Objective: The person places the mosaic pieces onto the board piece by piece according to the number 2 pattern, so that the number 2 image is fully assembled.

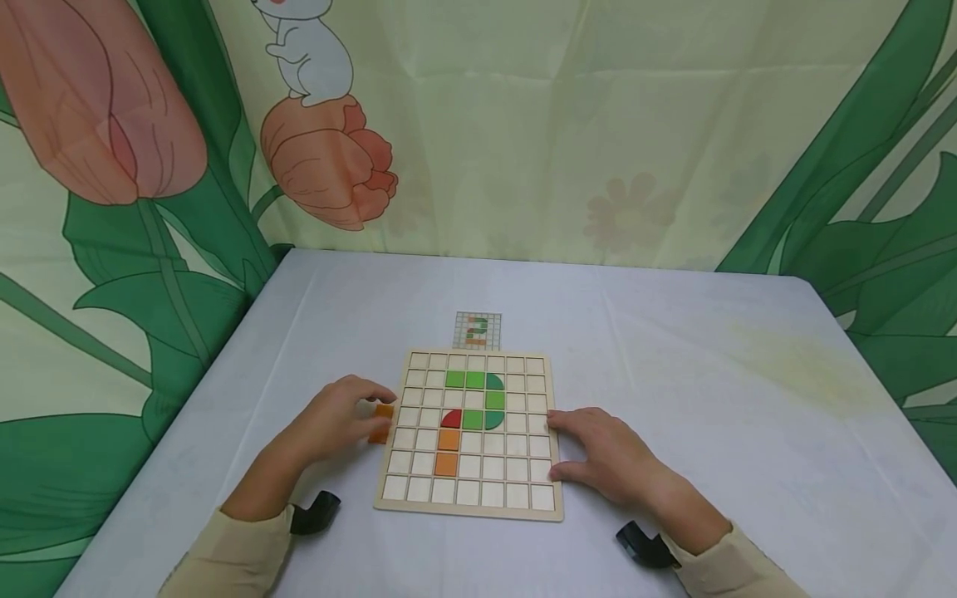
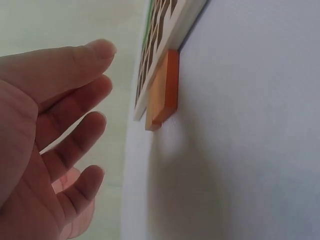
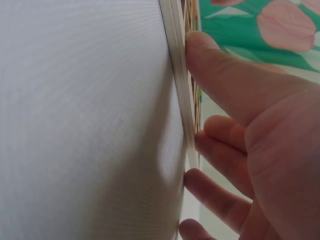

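Observation:
A wooden grid board lies on the table with coloured pieces set in its cells. Light green squares, dark green quarter-rounds, a red quarter-round and two orange squares form a bent line on it. Against the board's left edge lie loose orange blocks. My left hand is just beside these blocks, fingers loosely bent, with nothing between thumb and fingertips in the left wrist view. On the other side, my right hand touches the board's right edge with thumb and fingertips, fingers loosely spread.
Beyond the board's far edge lies a small pattern card showing a similar coloured figure on a grid. A white cloth covers the table. Behind it hangs a curtain printed with tulips and leaves. Each wrist carries a black camera mount.

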The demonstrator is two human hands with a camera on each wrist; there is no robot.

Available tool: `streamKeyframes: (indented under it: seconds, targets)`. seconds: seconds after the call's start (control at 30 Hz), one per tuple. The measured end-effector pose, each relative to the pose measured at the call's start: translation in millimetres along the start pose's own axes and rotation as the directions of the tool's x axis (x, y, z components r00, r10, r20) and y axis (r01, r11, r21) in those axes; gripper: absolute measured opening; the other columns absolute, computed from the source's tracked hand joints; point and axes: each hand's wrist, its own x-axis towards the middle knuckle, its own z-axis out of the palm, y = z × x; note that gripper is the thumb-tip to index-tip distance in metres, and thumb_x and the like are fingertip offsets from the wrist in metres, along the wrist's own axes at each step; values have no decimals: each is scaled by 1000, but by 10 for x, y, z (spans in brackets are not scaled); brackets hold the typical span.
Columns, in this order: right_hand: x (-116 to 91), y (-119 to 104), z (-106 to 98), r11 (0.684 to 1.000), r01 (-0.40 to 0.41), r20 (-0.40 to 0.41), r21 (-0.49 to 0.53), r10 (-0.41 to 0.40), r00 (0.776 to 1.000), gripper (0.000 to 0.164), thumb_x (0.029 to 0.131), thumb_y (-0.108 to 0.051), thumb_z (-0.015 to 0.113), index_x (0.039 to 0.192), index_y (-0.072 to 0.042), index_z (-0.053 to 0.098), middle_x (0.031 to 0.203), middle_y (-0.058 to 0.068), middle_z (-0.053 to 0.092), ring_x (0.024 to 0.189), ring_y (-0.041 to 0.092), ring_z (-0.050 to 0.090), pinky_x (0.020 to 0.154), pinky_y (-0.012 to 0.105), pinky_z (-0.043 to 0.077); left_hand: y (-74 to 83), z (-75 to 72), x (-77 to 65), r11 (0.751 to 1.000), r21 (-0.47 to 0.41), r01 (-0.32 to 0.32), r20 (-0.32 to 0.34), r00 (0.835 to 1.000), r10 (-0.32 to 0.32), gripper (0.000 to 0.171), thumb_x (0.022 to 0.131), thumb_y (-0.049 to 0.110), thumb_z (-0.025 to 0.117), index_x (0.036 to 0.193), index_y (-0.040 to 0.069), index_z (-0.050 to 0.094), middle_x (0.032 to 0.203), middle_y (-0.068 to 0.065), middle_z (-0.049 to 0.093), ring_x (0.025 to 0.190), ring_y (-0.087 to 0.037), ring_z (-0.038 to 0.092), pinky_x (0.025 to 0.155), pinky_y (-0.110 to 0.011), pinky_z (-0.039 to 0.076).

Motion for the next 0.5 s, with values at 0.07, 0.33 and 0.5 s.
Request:
streamKeyframes:
  seconds: [0.07,0.33,0.5]
  targets:
    - [-2,3,-5,1000,4,0,-3,-4,1000,63,82,-37,81,133,-8,61,136,8,60,125,33,53,101,52,42,-22,-8,15,1000,6,10,-3,1000,-10,27,88,14,78,115,12,74,116,-4,66,110,-29,58,92,-48,50]
    - [-8,-5,-28,1000,18,-3,5,-18,1000,63,83,-42,80,134,-10,62,136,7,60,124,32,53,100,52,42,-121,-9,84,999,22,40,20,999,-41,23,88,13,77,111,11,76,110,-3,69,107,-29,59,92,-49,49]
    - [-11,11,-25,1000,22,-5,-5,-22,1000,63,83,-42,80,133,-10,62,137,7,60,124,32,54,100,51,42,-162,7,113,999,28,42,23,999,-42,21,87,12,78,108,11,77,106,-1,69,104,-27,59,90,-47,50]
